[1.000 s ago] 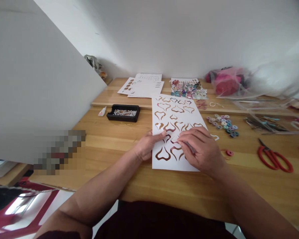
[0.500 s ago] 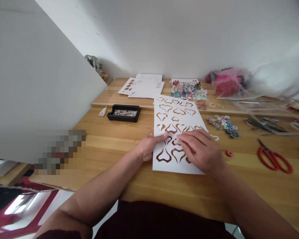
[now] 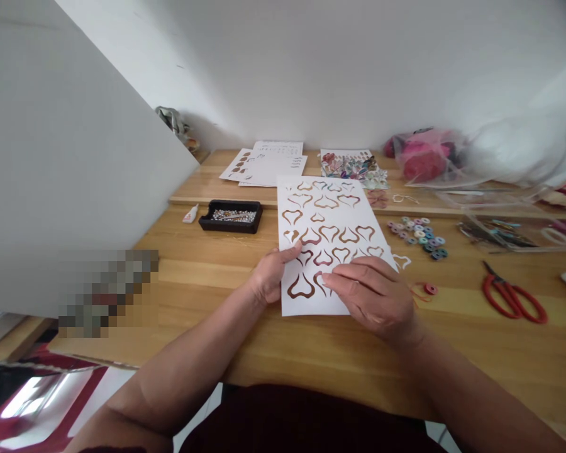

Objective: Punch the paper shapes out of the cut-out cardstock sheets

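Note:
A white paper sheet (image 3: 330, 217) with rows of curved, heart-like cut-outs is held tilted above the table, brown wood tones showing through the openings. My left hand (image 3: 272, 274) grips its left edge, thumb on top and fingers hidden underneath. Over the lower right of the sheet is my right hand (image 3: 375, 292), its thumb and index fingertips pinched at a cut-out in the bottom row. Whatever lies between those fingertips is too small to make out. A loose white cut paper piece (image 3: 402, 261) pokes out beyond the sheet's right edge.
A black tray of beads (image 3: 231, 217) and a small white glue bottle (image 3: 190, 214) stand left. Several thread spools (image 3: 419, 236), a red spool (image 3: 431, 288) and red-handled scissors (image 3: 513, 296) lie right. Papers (image 3: 268, 165) and colourful cut-outs (image 3: 351, 167) rest on the raised back ledge.
My right fingertips have moved down and slightly left, from a cut-out in a higher row to one in the bottom row. The left hand still holds the sheet; the view has shifted slightly.

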Available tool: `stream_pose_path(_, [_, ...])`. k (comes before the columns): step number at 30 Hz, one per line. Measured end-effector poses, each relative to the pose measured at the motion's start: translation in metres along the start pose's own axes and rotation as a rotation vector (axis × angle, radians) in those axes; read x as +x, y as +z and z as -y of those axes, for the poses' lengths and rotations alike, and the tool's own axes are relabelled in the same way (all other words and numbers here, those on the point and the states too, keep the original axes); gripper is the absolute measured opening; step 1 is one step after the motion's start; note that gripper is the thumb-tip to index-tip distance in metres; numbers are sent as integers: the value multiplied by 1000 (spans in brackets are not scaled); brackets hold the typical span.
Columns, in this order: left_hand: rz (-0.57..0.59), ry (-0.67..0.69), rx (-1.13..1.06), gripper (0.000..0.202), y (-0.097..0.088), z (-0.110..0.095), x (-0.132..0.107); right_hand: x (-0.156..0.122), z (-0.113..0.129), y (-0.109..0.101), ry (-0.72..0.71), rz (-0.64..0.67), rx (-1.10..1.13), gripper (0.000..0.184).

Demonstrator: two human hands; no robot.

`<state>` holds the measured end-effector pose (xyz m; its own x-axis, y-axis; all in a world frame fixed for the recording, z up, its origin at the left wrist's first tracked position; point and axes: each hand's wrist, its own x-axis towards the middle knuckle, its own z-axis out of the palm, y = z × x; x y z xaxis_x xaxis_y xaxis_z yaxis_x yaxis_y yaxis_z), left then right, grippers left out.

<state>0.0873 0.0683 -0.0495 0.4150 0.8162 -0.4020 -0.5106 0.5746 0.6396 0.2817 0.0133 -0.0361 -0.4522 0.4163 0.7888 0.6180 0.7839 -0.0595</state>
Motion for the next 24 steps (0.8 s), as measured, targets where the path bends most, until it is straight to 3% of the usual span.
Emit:
stream_pose_path(3, [-79, 115, -26, 31, -2, -3, 3, 2, -11, -8, 161, -115, 31, 25])
stream_pose_path(6, [-202, 318, -74, 28, -4, -6, 7, 4, -35, -25, 516, -173, -15, 14])
stream_pose_path(8, [-272, 440, -97, 26, -5, -9, 10, 4, -57, -38, 785, -149, 11, 15])
stream_pose_path(10, [-308, 522, -94, 25, -4, -12, 11, 1, -82, -49, 953, -48, 67, 18])
stream_pose_path(14, [-295, 564, -52, 25, 0, -15, 8, -13, -128, -53, 1089, 236, 22, 12])
stream_pose_path(17, [-317, 589, -52, 26, 1, -14, 8, -25, -151, -41, 1120, 324, -40, 11])
stream_pose_path(24, [-297, 580, -4, 28, -7, -11, 14, -24, -156, -19, 1074, 429, 33, 13])
